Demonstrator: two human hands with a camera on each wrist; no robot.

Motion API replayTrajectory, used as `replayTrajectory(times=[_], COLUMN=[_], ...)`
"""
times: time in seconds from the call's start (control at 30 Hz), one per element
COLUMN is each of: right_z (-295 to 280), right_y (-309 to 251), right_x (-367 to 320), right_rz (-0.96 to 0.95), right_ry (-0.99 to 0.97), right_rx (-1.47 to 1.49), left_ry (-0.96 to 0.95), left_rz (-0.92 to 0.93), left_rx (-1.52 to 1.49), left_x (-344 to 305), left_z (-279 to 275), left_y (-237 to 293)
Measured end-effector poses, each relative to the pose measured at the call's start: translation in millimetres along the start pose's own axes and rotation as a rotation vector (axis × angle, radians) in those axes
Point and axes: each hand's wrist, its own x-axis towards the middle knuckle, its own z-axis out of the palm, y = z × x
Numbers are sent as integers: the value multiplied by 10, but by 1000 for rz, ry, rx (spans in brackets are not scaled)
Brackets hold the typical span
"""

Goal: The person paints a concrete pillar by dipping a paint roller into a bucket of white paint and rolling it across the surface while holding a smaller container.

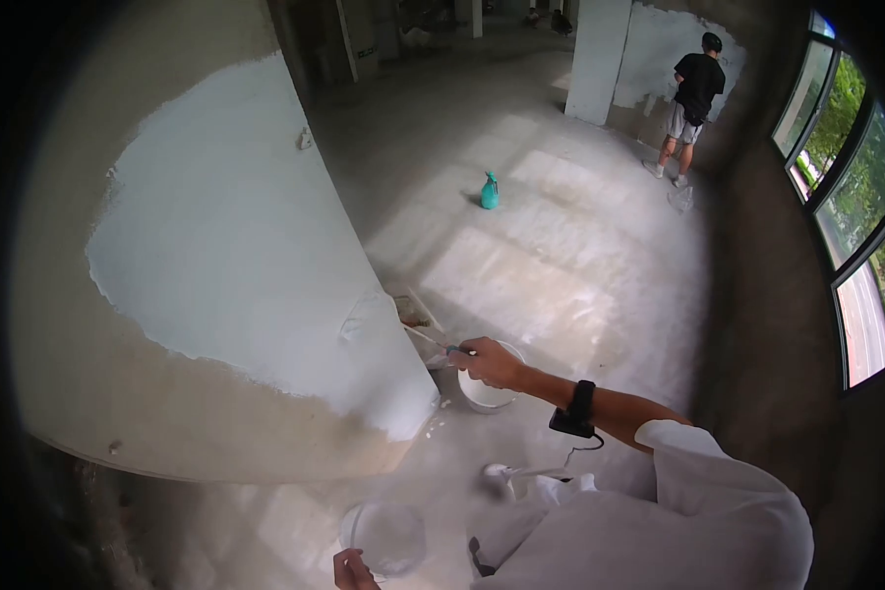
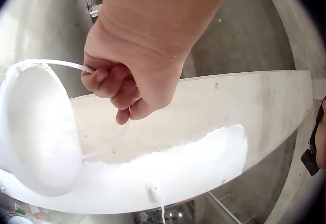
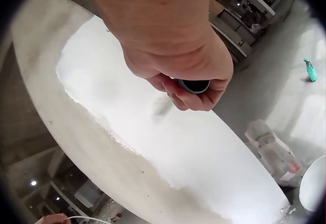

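white coat, well advanced; bare margin left

head view, clock face centred on the frame. at nine o'clock, the wall (image 1: 59, 295) in part-finished state: a broad white coating (image 1: 216, 226) over the middle and out to the near-vertical edge. left to cover, by all appearances: the beige-grey band round the coating, from its six o'clock through nine to eleven, with a ragged border between. perhaps over half done; full extent intended, not to be told.

work in hand: a long-handled tool (image 1: 452, 350), probably a roller, with its blurred far end at or near the coating. grip of the right hand (image 1: 492, 364): fingers curled round the handle, just below centre at five o'clock. grip of the left hand (image 2: 137, 76): fingers hooked round the thin white bail (image 2: 63, 63) of a white bucket (image 2: 21, 170), at six to seven o'clock in the head view. remaining supply: level unclear.
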Motion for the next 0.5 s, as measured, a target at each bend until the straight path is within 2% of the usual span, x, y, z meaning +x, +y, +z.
replayTrajectory(times=[0.1, 0.2, 0.4, 0.5], right_z=[41, 39, 119, 156], right_y=[-297, -536, -1207, -1468], right_x=[-158, -296, -675, -785], right_rz=[-11, -81, -85, -161], right_ry=[14, 41, -31, -20], right_rx=[58, 58, 202, 220], left_ry=[-41, -14, -128, -106], left_rz=[120, 89, 36, 25], left_rx=[9, -41, -44, -65], left_x=[141, 291, 166, 85], left_z=[-118, -91, -275, -394], left_y=[-296, -604, -382, -397])
